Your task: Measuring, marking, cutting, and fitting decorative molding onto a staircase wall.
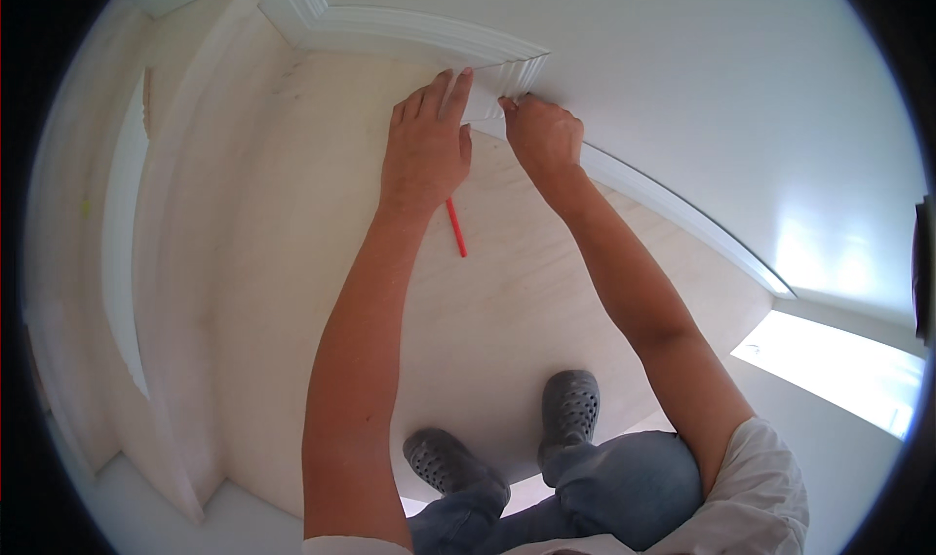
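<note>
A short white piece of profiled skirting point(490, 89) sits in the corner between the wooden landing and the white wall. My left hand point(426, 145) lies flat with its fingers stretched out, the fingertips and thumb at the piece's left edge. At its right side my right hand point(544, 134) is closed, thumb and fingers pressed together by the grooved profile. What the right fingers pinch is too small to make out. A red pencil-like stick point(457, 228) lies on the wood, its upper end hidden under my left wrist.
White skirting runs along the wall on the left point(419, 26) and on the right point(673, 204). Pale wooden stairs point(180, 214) drop away at the left. My grey clogs point(570, 409) stand on the landing point(322, 262). Bright light enters through an opening point(838, 365) at the right.
</note>
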The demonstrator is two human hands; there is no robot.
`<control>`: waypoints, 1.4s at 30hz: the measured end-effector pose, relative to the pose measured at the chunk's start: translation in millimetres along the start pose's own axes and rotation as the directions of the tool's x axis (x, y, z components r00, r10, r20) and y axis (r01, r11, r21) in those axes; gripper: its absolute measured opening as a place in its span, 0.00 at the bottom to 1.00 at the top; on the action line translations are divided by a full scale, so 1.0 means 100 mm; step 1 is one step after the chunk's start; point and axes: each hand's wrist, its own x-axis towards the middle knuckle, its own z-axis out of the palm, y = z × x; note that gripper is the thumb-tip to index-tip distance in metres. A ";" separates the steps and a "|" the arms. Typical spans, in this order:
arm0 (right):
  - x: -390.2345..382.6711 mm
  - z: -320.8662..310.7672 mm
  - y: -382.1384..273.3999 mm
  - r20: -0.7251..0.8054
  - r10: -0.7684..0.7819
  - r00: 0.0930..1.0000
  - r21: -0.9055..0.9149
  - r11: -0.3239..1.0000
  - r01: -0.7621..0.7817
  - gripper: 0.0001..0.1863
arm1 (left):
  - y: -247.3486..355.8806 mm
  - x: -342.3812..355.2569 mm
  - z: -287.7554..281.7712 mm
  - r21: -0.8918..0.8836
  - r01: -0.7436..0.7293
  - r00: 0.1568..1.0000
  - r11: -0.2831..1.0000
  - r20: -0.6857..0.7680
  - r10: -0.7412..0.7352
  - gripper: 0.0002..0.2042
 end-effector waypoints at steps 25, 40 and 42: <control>0.01 -0.10 -0.06 -0.115 0.010 0.993 -0.002 1.000 -0.010 0.19 | -0.34 0.53 0.20 -0.419 0.320 0.929 0.849 -0.037 -0.368 0.14; 0.03 -0.07 -0.04 -0.115 0.004 0.993 0.038 0.999 0.000 0.19 | -0.35 0.57 0.25 -0.198 0.197 0.964 0.960 -0.137 -0.226 0.17; 0.04 -0.09 -0.06 -0.112 -0.001 0.994 0.037 0.999 0.005 0.20 | -0.35 0.59 0.27 -0.175 0.188 0.963 0.967 -0.159 -0.216 0.17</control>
